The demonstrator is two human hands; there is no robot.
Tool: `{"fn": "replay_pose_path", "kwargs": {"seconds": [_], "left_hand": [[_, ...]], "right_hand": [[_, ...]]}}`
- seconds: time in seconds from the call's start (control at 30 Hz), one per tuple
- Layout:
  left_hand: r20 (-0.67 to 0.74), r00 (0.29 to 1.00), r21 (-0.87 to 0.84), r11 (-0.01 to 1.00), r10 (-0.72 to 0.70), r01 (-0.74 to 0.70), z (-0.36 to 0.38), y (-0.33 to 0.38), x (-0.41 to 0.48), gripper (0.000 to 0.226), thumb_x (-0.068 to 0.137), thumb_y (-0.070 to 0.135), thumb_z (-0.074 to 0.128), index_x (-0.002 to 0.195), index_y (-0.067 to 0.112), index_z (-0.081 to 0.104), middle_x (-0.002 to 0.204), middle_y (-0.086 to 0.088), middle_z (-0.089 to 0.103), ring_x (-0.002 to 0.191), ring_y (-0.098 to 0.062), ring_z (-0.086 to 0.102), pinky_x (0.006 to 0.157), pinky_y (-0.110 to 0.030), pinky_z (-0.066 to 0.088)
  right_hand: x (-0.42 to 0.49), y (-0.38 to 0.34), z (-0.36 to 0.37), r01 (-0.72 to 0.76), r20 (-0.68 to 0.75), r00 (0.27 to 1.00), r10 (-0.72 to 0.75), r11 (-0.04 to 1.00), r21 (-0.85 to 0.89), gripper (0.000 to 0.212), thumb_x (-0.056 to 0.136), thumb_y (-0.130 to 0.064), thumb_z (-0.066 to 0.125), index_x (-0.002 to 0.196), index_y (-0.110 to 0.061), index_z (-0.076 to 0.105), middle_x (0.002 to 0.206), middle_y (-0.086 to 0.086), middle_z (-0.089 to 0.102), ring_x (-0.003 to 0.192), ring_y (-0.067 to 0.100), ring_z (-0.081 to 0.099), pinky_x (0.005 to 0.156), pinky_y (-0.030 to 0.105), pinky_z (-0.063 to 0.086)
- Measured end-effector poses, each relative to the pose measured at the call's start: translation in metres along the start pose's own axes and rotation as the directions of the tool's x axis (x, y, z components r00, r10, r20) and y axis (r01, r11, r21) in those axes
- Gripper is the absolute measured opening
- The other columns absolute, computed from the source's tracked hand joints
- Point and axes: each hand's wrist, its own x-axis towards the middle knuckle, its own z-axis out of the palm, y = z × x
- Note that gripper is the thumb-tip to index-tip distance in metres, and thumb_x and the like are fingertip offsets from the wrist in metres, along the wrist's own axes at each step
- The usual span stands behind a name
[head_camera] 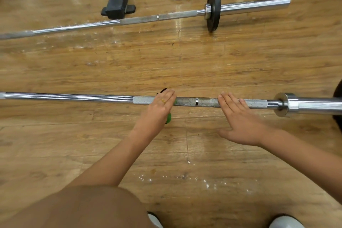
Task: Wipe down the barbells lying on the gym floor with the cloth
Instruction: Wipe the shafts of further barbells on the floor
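The wiping of the near long chrome barbell (74, 97) is under way. The left hand (161, 105) lies over its knurled grip, fingers fairly straight, pressing the green cloth (168, 118) onto the steel; the cloth peeks out beneath the palm, and the thumb is hidden. The right hand (238, 118), flat and holding nothing, steadies the bar just to the right of the left. Next, I judge, the cloth should slide along the bar away from the right hand, with pressure kept on. The second chrome barbell (148, 17), well beyond both hands' fingertips, looks not yet begun.
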Motion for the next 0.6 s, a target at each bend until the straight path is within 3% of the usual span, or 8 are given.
{"fn": "replay_pose_path", "kwargs": {"seconds": [0.13,0.3,0.37,0.47,0.6], "left_hand": [[-0.057,0.988,-0.017,0.989,-0.145,0.145,-0.003,-0.012,-0.017,0.069,0.071,-0.027,0.061,0.136,-0.006,0.054,0.141,-0.022,0.055,0.132,-0.039,0.051,0.108,-0.051,0.045],[-0.044,0.995,-0.042,0.995,-0.088,0.086,0.001,0.001,-0.025,0.068,0.073,-0.027,0.059,0.138,-0.005,0.053,0.143,-0.021,0.054,0.136,-0.038,0.047,0.112,-0.053,0.039],[-0.068,0.988,-0.049,0.989,-0.14,0.136,-0.002,-0.007,-0.032,0.062,0.08,-0.024,0.057,0.138,-0.003,0.054,0.145,-0.019,0.053,0.138,-0.035,0.045,0.111,-0.051,0.041],[-0.175,0.901,-0.137,0.916,-0.397,0.377,-0.009,-0.027,-0.045,0.051,0.087,-0.018,0.054,0.134,0.0,0.06,0.142,-0.017,0.056,0.135,-0.034,0.05,0.108,-0.048,0.045],[-0.151,0.919,-0.136,0.929,-0.364,0.345,-0.01,-0.018,-0.043,0.047,0.085,-0.019,0.052,0.128,-0.005,0.063,0.135,-0.022,0.061,0.129,-0.039,0.054,0.108,-0.053,0.043]], "right_hand": [[-0.007,-0.001,0.003,-0.011,-0.026,1.0,0.01,0.999,-0.038,0.103,0.093,-0.054,0.048,0.142,-0.019,-0.036,0.158,0.0,-0.035,0.146,0.014,-0.033,0.119,0.034,-0.018],[-0.009,-0.002,0.014,-0.006,-0.143,0.99,-0.004,0.997,-0.074,0.093,0.079,-0.065,0.012,0.145,-0.02,-0.035,0.156,-0.002,-0.039,0.143,0.012,-0.038,0.113,0.035,-0.03],[-0.008,0.0,0.017,0.032,-0.142,0.989,-0.038,0.998,-0.049,0.093,0.081,-0.065,0.014,0.147,-0.022,-0.034,0.156,-0.003,-0.039,0.142,0.01,-0.04,0.115,0.034,-0.028],[-0.008,0.003,0.021,0.068,-0.162,0.984,-0.077,0.996,-0.055,0.094,0.085,-0.063,0.023,0.153,-0.021,-0.026,0.161,-0.003,-0.032,0.145,0.009,-0.035,0.119,0.035,-0.02],[-0.012,0.004,0.026,0.076,-0.166,0.983,-0.083,0.996,-0.053,0.095,0.088,-0.06,0.031,0.154,-0.02,-0.024,0.163,-0.003,-0.027,0.147,0.01,-0.031,0.12,0.036,-0.017]]}}
